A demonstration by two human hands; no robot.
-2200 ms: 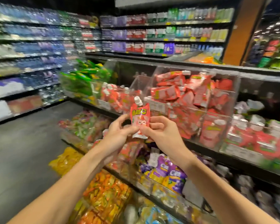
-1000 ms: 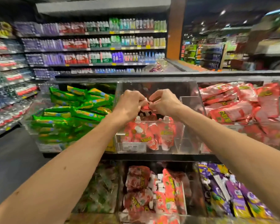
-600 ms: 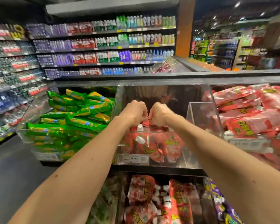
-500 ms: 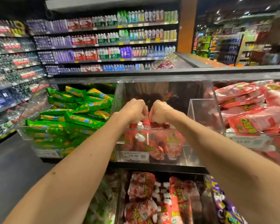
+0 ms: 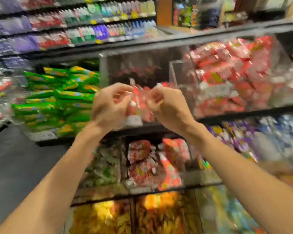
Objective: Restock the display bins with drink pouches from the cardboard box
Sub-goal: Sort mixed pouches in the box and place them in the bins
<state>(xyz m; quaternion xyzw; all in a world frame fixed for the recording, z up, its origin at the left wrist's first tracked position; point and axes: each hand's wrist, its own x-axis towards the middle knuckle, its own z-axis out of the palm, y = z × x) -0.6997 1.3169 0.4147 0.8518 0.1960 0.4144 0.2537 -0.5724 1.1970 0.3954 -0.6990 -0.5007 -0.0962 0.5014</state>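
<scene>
both hands are hovering side by side, raised in front of the middle clear bin (image 5: 135,68) on the upper shelf. whole pic is smeared w/ motion blur. left hand (image 5: 108,105) is showing its back to the camera, fingers (image 5: 120,93) curling in toward the palm. right hand (image 5: 167,107) is mirroring it, fingers (image 5: 155,97) curling too, knuckles up. the 2 hands are sitting near each other but apart, w/ a gap between them. can't tell if either set of fingers is pinching anything or just curling on air, as the blur is hiding the tips.

red drink pouches (image 5: 140,105) w/ white caps are showing through that gap, lying low inside the middle bin, right behind the hands. a white price label (image 5: 134,119) is sticking to the bin's front wall, below the hands.

green packs (image 5: 63,92) are piling up in the bin to the left. red packs (image 5: 227,68) are filling the bin on the right almost to the top. on the shelf below, more red pouches (image 5: 140,159) are standing under the middle bin, w/ purple packs (image 5: 235,139) off to the right. yellow-orange packs (image 5: 159,215) are lying in the bottom row. bottle shelves (image 5: 108,21) are running along the back wall, and dark floor (image 5: 15,162) is showing at left.
</scene>
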